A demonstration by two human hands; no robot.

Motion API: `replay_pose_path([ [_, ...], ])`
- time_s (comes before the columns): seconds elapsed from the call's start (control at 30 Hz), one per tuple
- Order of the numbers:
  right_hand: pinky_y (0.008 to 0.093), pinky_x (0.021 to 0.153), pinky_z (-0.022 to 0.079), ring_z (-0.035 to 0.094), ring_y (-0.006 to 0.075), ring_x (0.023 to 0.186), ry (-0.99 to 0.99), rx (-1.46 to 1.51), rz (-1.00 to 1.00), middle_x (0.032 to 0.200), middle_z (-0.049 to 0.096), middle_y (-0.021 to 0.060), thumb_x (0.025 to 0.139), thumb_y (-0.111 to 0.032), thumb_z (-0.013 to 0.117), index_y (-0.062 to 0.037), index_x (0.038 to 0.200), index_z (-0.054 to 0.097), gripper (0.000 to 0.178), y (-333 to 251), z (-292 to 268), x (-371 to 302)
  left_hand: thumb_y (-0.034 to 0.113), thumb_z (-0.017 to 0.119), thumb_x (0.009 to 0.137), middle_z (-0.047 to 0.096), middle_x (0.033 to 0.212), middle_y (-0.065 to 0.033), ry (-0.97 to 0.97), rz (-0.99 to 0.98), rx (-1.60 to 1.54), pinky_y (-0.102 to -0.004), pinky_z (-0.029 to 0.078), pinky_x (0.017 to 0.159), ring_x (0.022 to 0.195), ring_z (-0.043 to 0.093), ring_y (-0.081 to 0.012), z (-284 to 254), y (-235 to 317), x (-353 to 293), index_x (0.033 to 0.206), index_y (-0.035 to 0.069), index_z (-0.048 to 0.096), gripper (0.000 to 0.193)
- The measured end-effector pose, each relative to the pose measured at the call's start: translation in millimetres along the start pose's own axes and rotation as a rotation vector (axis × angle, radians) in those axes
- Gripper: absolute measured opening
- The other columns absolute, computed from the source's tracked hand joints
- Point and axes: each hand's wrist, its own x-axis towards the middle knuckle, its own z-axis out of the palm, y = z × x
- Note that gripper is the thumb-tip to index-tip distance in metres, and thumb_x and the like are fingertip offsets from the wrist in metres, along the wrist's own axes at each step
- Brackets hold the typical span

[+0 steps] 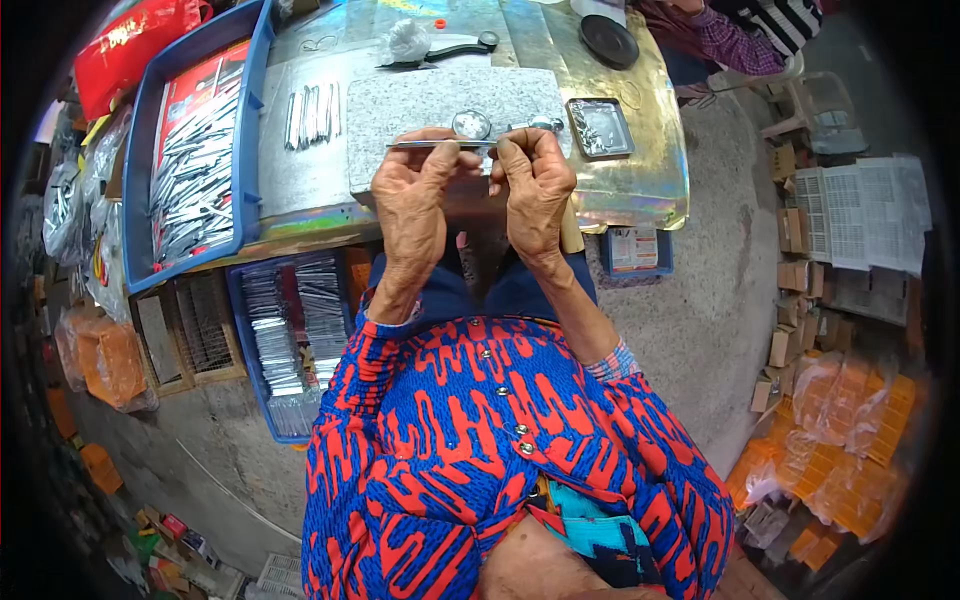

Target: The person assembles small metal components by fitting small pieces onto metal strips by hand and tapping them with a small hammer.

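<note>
I have a slim metal strip [472,143] up in front of me, level and crosswise over the near part of the speckled grey slab [395,105]; from this angle I cannot tell whether it clears the surface or brushes it. My left hand [408,195] is narrowed to a pinch, thumb on the near side and fingers behind, with the strip's end poking out past them on the left. My right hand [540,190] is drawn in just as tight, thumb and forefinger closed at the other end — the very tip is hidden there. I judge the strip light and fairly stiff, more likely to turn or slide between dry fingertips than to break, and so thin that a hard sideways squeeze might bend it. The best hold, to my mind, is flat finger pads close to each end, middle left free. On the slab, just beyond my fingers, sits a small round clear dish [472,124]; just right of the slab is a square tray [608,156] of small shiny bits. Left of the slab lies a row of metal pieces [313,117], and farther left stands a blue bin [247,172] heaped with loose ones.
</note>
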Motion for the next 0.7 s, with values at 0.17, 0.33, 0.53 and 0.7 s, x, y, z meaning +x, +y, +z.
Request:
replay_pose_path([
  [0.17, 0.0173, 0.045, 0.036, 0.045, 0.0034, 0.054, 0.055, -0.080, -0.059, 0.066, 0.050, -0.0011, 0.086, -0.007, 0.053, -0.0018, 0.082, 0.050, 0.008, 0, 14, -4, 0.006, 0.059, 0.082, 0.060, 0.081, -0.0089, -0.070, -0.117, -0.087, -0.0237, 0.051, 0.062, 0.068, 0.060, -0.0137, 1, 2, 6, 0.097, -0.003, 0.056, 0.018],
  [0.33, 0.0169, 0.044, 0.037, 0.044, 0.0030, 0.052, 0.009, 0.011, 0.062, 0.066, 0.051, -0.0006, 0.086, -0.009, 0.053, -0.0003, 0.085, 0.051, 0.009, 8, 11, 3, 0.008, 0.059, 0.082, 0.061, 0.072, -0.0080, -0.057, -0.010, 0.190, -0.0223, 0.049, 0.058, 0.062, 0.058, -0.0118, -3, 2, 20, 0.091, -0.003, 0.059, 0.014],
  [0.53, 0.0167, 0.044, 0.038, 0.045, 0.0036, 0.053, -0.060, 0.133, 0.109, 0.071, 0.052, 0.0022, 0.087, -0.005, 0.047, 0.0043, 0.098, 0.051, 0.015, 12, 16, 1, 0.004, 0.055, 0.083, 0.060, 0.068, -0.0053, -0.038, 0.164, 0.467, -0.0200, 0.045, 0.049, 0.056, 0.056, -0.0091, 4, 6, 35, 0.087, -0.004, 0.058, 0.009],
  [0.7, 0.0167, 0.045, 0.040, 0.046, 0.0046, 0.056, -0.076, 0.084, 0.149, 0.075, 0.053, 0.0040, 0.086, -0.004, 0.046, 0.0066, 0.107, 0.048, 0.024, 19, 10, 3, 0.006, 0.054, 0.083, 0.059, 0.066, -0.0048, -0.085, 0.163, 0.526, -0.0202, 0.043, 0.046, 0.054, 0.055, -0.0082, -1, -7, 58, 0.084, -0.002, 0.058, 0.008],
])
